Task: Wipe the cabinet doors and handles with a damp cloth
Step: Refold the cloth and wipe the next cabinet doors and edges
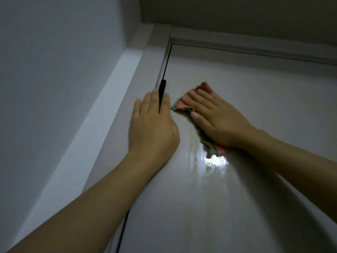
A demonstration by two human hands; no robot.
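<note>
**Right hand presses cloth on the door, left hand at the handle**

The view looks up along a white cabinet door (237, 179) toward its top corner. The door surface is glossy. A bright spot of light reflects on it just below the cloth, and faint vertical streaks show around this spot.

The right hand (217, 119) lies flat on the door, in the upper middle part of it. Its fingers are straight and close together, and they point up and to the left. Under the palm and fingers is the cloth (206, 141), which is pink on one side and green on the other. The hand presses the cloth against the door and does not curl around it. The cloth sticks out past the fingertips at the top, beside the thumb on the left, and below the heel of the hand.

The left hand (153, 125) is at the left edge of the door, just beside the right hand but not touching it. Its fingers are nearly straight and point up. A thin black handle (161, 94) runs along the door edge, and it passes between two fingers of this hand. I cannot tell if the fingers squeeze the handle or only rest around it.

A white frame (255, 44) goes along the top of the door. To the left stands a pale wall (45, 70).
</note>
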